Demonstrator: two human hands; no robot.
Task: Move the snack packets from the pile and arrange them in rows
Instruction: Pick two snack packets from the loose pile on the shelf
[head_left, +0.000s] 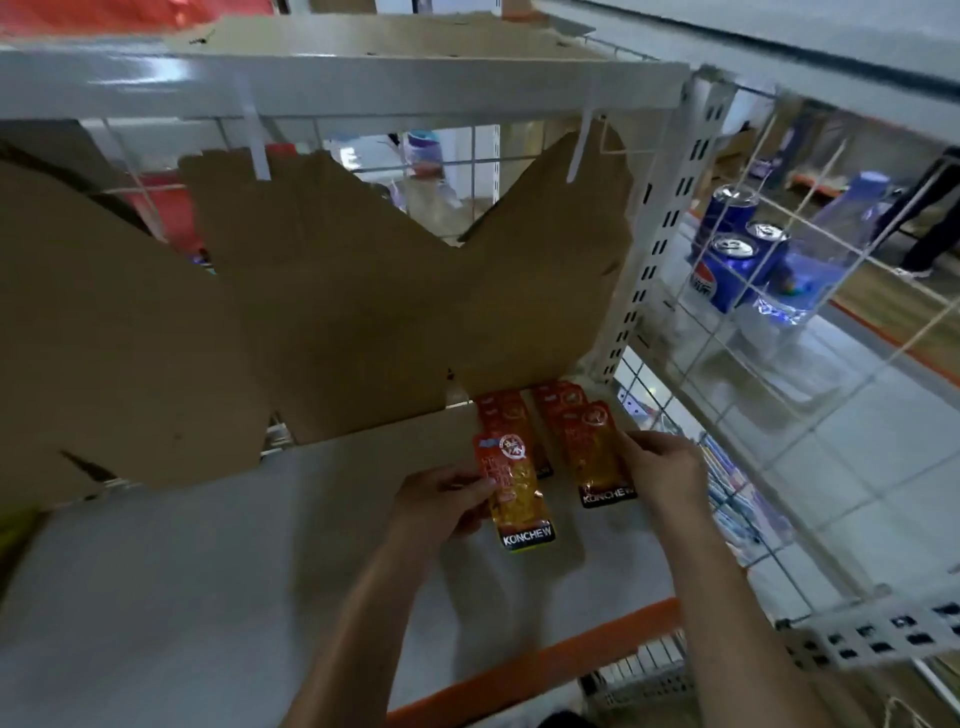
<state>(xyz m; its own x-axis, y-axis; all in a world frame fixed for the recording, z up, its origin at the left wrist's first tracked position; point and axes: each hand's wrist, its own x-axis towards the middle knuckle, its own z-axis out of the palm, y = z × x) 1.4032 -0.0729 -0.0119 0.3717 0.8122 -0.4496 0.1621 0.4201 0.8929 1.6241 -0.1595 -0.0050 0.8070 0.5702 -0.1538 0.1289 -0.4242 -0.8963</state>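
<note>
Several orange snack packets marked KONCHEW lie on a grey shelf (218, 561) at its back right. My left hand (441, 499) pinches the left edge of the nearest packet (514, 493), which overlaps the one behind it (506, 415). My right hand (660, 473) holds the right edge of a second packet (592, 457), lying in a parallel row in front of another packet (558, 395). No pile of packets is in view.
Torn brown cardboard (322, 291) stands along the back of the shelf. A white wire grid wall (779, 364) closes the right side, with blue cans (732, 249) and a bottle beyond it. An orange strip (545, 660) edges the shelf front. Another shelf board hangs above.
</note>
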